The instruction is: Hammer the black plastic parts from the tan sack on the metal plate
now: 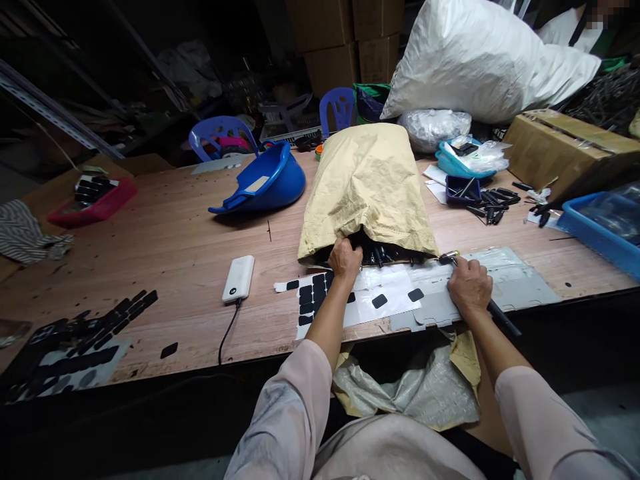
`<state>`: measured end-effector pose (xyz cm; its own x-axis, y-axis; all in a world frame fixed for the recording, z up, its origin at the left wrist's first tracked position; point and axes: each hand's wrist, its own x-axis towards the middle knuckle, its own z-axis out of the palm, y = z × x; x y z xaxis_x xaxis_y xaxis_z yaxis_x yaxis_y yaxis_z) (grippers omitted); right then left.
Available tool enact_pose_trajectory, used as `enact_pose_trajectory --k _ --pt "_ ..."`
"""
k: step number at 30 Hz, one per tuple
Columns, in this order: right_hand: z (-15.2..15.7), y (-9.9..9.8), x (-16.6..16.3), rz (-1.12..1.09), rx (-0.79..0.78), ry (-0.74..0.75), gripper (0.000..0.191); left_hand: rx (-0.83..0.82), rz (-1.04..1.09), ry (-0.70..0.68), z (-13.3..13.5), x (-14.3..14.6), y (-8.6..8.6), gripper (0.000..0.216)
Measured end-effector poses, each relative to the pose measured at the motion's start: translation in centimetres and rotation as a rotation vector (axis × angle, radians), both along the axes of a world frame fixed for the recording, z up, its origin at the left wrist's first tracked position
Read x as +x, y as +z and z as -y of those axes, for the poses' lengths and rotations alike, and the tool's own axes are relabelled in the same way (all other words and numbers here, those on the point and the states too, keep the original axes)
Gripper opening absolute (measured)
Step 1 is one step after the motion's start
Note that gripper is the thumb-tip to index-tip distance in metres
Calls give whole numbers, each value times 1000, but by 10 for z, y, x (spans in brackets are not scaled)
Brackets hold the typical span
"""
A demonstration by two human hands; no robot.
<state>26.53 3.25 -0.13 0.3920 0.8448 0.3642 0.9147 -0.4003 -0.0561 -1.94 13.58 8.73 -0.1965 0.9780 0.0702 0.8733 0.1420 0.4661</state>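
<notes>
A tan paper sack point(370, 173) lies on the table, its mouth towards me. Black slender pieces point(380, 255) show inside the opening. My left hand point(346, 259) is closed at the rim of that mouth, apparently gripping the paper; its fingertips are partly hidden. Wrapped round a black rod-like tool point(504, 319) is my right hand point(470, 287), just right of the sack. A shiny end of the tool pokes out near the sack's corner. Under my hands lie a sheet of black stickers point(313, 297), white paper with loose black stickers point(380, 301), and a grey board point(530, 280).
A white power bank point(239, 279) with a cable lies left of the sticker sheet. Behind it is a blue scoop point(273, 180). A red tray point(95, 203) sits far left, with black strips point(115, 320) nearer. At right are a carton point(570, 150) and a blue tray point(600, 230).
</notes>
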Motion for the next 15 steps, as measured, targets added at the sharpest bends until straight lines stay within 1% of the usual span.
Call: enact_pose_trajectory --k 3,5,6,7,9,11,13,15 --pt "0 0 0 4 2 -3 37 29 3 5 18 -6 1 18" --pt "0 0 0 6 0 1 37 76 35 -14 39 -9 -5 17" --pt "0 0 0 5 -1 1 38 94 65 -55 52 -9 -10 15" --pt "0 0 0 4 -2 0 38 104 102 -120 64 -7 -17 14" --pt "0 0 0 -1 -3 -6 39 96 186 -309 89 0 -34 11" --pt "0 1 -1 -6 -2 -11 38 76 242 -498 107 10 -51 11" --pt "0 3 -2 -13 -3 -9 37 62 253 -636 117 19 -65 11" --pt "0 4 -2 -22 -7 -4 37 54 242 -718 120 25 -76 11"
